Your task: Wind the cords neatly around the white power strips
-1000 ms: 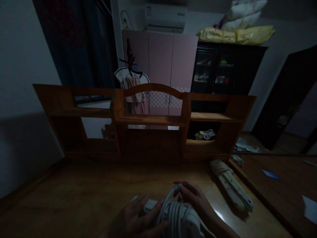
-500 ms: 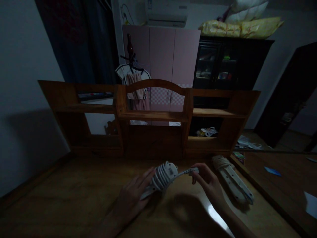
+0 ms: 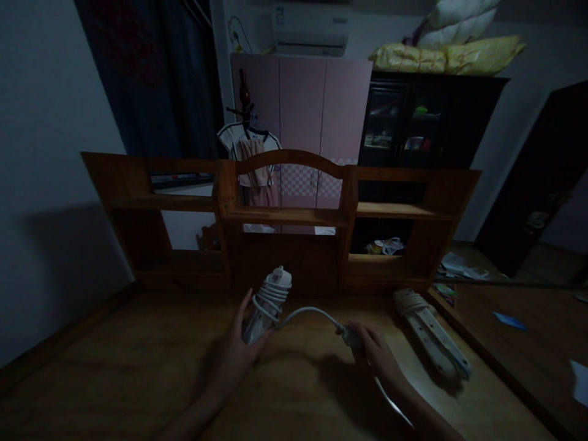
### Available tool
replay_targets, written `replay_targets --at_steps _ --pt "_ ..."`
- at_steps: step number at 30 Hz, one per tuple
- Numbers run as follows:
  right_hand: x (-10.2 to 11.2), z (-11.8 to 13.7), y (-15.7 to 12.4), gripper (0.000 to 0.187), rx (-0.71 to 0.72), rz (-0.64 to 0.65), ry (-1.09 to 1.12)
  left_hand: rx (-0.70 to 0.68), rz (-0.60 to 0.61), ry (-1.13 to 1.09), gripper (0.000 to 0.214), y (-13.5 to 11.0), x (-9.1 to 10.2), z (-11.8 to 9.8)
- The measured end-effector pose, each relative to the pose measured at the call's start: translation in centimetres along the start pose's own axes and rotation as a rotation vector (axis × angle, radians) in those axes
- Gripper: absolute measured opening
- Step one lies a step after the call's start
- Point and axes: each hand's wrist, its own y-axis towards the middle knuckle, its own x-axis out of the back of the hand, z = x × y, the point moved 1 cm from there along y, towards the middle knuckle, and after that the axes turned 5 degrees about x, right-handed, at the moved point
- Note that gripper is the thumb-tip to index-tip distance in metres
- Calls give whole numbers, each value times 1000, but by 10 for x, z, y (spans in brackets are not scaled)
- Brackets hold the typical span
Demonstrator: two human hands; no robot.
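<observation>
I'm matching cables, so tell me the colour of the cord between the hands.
The cord looks white to pale grey in this dim light; see the head view.

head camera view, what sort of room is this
Most likely a bedroom in a home: there is a tall pink wardrobe, clothes hanging on a stand, and what looks like folded bedding piled above a dark cabinet.

Left fingers [image 3: 242,309] around power strip [image 3: 263,311], right fingers [image 3: 367,338] around plug [image 3: 351,337]
</observation>
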Motion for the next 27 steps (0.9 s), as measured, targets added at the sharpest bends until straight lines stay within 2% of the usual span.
replay_targets --at_steps 3,7,11,15,18,21,24,27 --pt "1 -4 3 46 -111 86 122 22 0 7 80 0 -1 -1" --pt "6 -8 10 42 -270 211 453 20 -7 50 80 -2 -3 -1" --pt "15 -14 16 20 -254 191 747 26 14 98 72 -5 -7 6" --pt "22 -22 18 17 -232 119 852 -10 117 153 60 -11 -9 14" --pt "26 -27 20 17 -213 62 893 -145 133 248 65 -13 -8 16" --pt "28 -31 22 17 -173 12 937 -349 179 343 72 -14 -6 12" --pt "28 -32 23 18 -162 13 970 -570 237 440 76 -16 -5 5" --pt "27 -30 22 22 -135 24 979 -712 324 552 78 -19 -5 0"
